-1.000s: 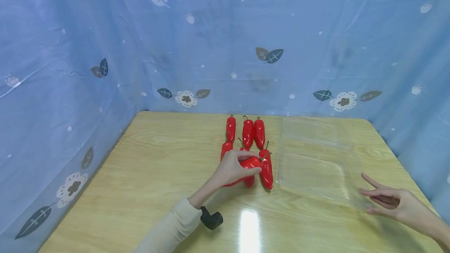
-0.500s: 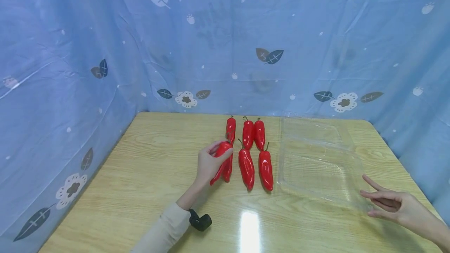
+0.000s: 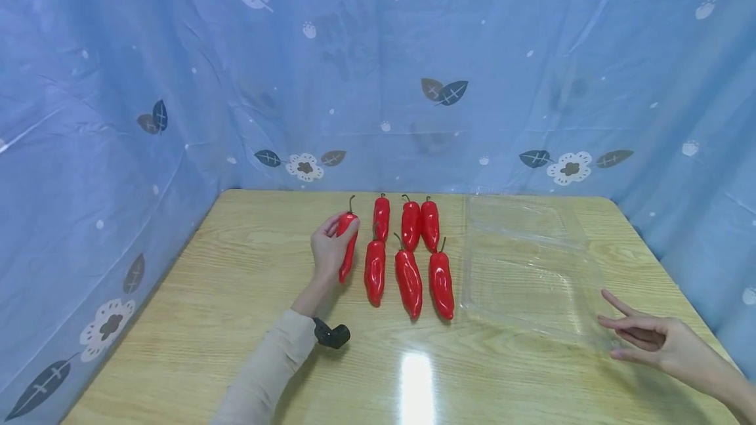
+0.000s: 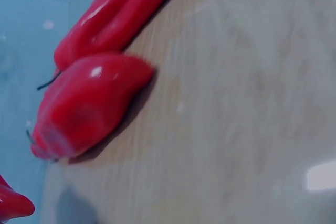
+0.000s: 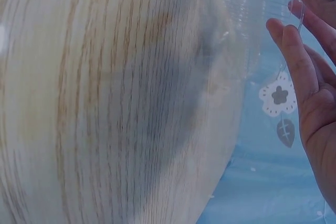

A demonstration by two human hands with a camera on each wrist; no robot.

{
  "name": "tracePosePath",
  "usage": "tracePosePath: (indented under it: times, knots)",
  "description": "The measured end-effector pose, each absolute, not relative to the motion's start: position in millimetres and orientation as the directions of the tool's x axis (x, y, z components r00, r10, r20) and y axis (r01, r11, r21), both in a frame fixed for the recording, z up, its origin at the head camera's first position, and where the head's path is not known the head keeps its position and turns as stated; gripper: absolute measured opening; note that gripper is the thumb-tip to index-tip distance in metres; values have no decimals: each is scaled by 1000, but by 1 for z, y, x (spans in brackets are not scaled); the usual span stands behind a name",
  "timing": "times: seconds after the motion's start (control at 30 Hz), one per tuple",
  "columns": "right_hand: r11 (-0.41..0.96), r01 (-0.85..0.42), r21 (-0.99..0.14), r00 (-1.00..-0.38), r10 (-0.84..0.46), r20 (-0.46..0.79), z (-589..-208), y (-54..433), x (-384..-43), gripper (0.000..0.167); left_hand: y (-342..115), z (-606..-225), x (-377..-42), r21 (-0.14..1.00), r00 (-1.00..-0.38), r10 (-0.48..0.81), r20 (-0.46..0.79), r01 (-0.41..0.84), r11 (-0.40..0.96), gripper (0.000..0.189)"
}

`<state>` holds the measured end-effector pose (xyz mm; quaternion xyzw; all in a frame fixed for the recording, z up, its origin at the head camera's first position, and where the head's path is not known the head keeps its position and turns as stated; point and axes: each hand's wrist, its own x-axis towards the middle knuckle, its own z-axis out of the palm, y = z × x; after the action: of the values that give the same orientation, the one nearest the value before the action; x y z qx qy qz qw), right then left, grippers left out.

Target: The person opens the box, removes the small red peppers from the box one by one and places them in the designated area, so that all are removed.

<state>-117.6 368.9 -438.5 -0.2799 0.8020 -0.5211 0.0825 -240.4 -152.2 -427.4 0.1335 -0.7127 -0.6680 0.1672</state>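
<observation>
My left hand (image 3: 329, 248) holds a red pepper (image 3: 347, 258), stem up, between thumb and fingers, left of the other peppers. In the left wrist view a red tip (image 4: 14, 204) shows at the lower left, with the hand itself out of frame. Several more red peppers with green stems, such as this front one (image 3: 375, 273), lie in two rows on the table. At the right, my right hand (image 3: 655, 340) pinches the near right edge of a clear plastic box (image 3: 531, 326). Its thumb and fingers (image 5: 299, 61) stand either side of the thin clear rim.
The box has a second clear section (image 3: 525, 222) behind the front one, toward the back of the wooden table (image 3: 248, 294). Blue patterned cloth (image 3: 354, 51) hangs behind and at both sides. A black wrist device (image 3: 332, 334) sits at the left cuff.
My left hand has carried the pepper leftward from above the front row to the row's left, turning it more upright. My right hand keeps its place at the box.
</observation>
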Motion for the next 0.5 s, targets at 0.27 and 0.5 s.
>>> tracePosePath:
  times: [0.27, 0.5]
  knots:
    - [270, -376, -886, -820, -542, 183, -436, 370, -117, 36, -162, -413, -267, 992, -908, -402, 120, 98, 74, 43]
    - [158, -382, -910, -778, -586, 226, -436, 366, -116, 37, -163, -423, -287, 998, -898, -436, 64, 64, 16, 46]
